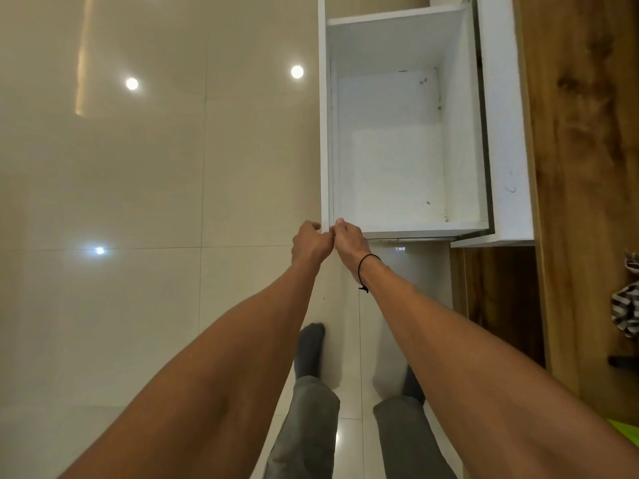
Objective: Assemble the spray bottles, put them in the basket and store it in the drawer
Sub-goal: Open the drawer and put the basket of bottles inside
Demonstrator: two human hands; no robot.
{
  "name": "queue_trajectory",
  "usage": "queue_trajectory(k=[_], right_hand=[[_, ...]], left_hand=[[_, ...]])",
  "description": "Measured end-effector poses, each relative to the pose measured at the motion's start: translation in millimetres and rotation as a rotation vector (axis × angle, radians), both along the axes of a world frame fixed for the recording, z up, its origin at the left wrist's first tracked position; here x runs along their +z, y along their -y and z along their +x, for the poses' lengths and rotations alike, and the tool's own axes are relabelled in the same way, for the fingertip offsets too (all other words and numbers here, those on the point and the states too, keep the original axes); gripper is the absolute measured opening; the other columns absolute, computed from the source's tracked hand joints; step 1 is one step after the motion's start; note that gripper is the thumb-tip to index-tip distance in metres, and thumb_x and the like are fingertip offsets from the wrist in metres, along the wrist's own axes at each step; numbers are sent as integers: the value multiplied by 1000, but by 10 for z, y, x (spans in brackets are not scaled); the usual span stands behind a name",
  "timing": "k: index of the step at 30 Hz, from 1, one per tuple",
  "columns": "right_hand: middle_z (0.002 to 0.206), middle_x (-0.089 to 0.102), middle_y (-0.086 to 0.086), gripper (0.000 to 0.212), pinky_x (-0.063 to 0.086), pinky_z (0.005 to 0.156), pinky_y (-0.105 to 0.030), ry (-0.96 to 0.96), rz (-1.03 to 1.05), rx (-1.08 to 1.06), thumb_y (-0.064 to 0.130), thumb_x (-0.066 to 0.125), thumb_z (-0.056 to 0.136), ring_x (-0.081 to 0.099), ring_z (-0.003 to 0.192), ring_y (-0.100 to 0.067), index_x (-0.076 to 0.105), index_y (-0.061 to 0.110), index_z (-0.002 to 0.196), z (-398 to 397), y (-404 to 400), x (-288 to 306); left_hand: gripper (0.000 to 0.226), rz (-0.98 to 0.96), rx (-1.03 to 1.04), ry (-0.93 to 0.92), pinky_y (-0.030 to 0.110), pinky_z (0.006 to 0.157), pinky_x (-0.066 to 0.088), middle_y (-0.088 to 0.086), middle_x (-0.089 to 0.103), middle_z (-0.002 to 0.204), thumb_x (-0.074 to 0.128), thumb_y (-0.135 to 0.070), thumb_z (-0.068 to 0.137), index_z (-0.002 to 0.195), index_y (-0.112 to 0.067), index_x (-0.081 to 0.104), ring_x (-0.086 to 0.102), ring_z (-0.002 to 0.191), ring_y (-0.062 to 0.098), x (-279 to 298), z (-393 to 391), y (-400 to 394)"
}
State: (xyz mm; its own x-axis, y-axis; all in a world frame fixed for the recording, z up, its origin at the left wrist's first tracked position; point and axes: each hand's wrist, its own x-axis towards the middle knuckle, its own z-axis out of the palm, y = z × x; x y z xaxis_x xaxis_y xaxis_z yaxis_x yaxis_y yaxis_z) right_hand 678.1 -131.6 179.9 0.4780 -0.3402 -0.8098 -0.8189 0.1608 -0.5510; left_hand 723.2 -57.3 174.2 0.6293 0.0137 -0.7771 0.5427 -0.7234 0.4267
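No readable text, label, brand or number appears anywhere.

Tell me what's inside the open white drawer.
The open white drawer shows only a bare white bottom with a few dark specks; no basket or bottles. Both hands cover its near-left corner.

Both forearms are bare, with no sleeves in sight. A thin black cord bracelet (367, 267), knotted with a short loose end, circles the wrist just behind the right hand (349, 236). Grey trousers (311, 426) and dark grey socks (310, 347) clothe the legs.
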Motion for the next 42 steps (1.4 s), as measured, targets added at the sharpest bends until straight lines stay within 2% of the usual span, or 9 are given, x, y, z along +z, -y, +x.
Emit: queue_trajectory(k=[2, 7, 10, 12, 17, 21, 25, 35, 42], right_hand=[[126, 66, -12, 52, 46, 106, -43, 11, -31, -27, 38, 25, 109, 59, 119, -29, 65, 8, 127, 44, 45, 103], [99, 61, -4, 38, 40, 80, -34, 43, -116, -106, 32, 35, 105, 55, 96, -26, 64, 9, 113, 58, 187, 411], [91, 58, 0, 32, 40, 77, -34, 49, -139, -179, 29, 37, 104, 55, 94, -25, 62, 11, 110, -25, 272, 658], [88, 57, 1, 30, 44, 79, -37, 55, -153, -230, 28, 38, 103, 55, 93, -26, 62, 11, 109, -140, 319, 840], [85, 55, 5, 28, 53, 92, -48, 35, -144, -348, 28, 39, 101, 56, 95, -27, 61, 13, 110, -616, 351, 1252], [88, 58, -1, 26, 48, 76, -40, 43, -174, -437, 26, 39, 101, 54, 86, -24, 60, 12, 107, -1112, 307, 1435], [86, 58, -1, 25, 46, 72, -38, 38, -196, -469, 27, 39, 100, 53, 79, -22, 60, 13, 99, -1636, 293, 1490], [84, 59, -1, 30, 34, 57, -28, 63, -307, -438, 29, 42, 101, 52, 72, -17, 63, 7, 101, -3261, 475, 1746], [113, 69, -16, 27, 33, 75, -32, 26, -321, -414, 29, 45, 102, 58, 95, -31, 63, 9, 100, -4211, 609, 2458]], left_hand=[[56, 71, -36, 17, 48, 100, 58, 10, 64, 134, 65, -33, 92, 144, -16, 53, 68, 113, 34, 135, 14, 50], [36, 72, -48, 95, 46, 94, 61, 7, 72, 115, 58, -29, 91, 123, -15, 65, 73, 100, 34, 507, 46, 200], [12, -21, -73, 94, 48, 92, 63, 5, 72, 96, 56, -24, 90, 89, -16, 65, 76, 94, 32, 731, 8, 260], [14, -85, -95, 72, 48, 91, 64, 7, 73, 91, 56, -23, 89, 76, -19, 59, 77, 91, 31, 870, -43, 290], [13, -150, -206, 18, 38, 83, 65, 11, 76, 105, 57, -26, 93, 84, -18, 61, 75, 83, 24, 1187, -387, 329], [27, -172, -276, -56, 31, 71, 59, 13, 75, 106, 56, -27, 98, 114, -8, 66, 73, 85, 23, 1316, -898, 345], [31, -230, -312, -106, 29, 65, 56, 17, 76, 107, 56, -27, 100, 116, -3, 68, 72, 83, 21, 1306, -1458, 362], [30, -278, -255, -158, 33, 73, 61, 14, 76, 108, 55, -28, 105, 127, -10, 64, 72, 84, 21, 1429, -3029, 445], [31, -315, -273, -180, 40, 83, 62, 16, 75, 111, 53, -28, 105, 127, -7, 59, 72, 86, 22, 2181, -4095, 559]])
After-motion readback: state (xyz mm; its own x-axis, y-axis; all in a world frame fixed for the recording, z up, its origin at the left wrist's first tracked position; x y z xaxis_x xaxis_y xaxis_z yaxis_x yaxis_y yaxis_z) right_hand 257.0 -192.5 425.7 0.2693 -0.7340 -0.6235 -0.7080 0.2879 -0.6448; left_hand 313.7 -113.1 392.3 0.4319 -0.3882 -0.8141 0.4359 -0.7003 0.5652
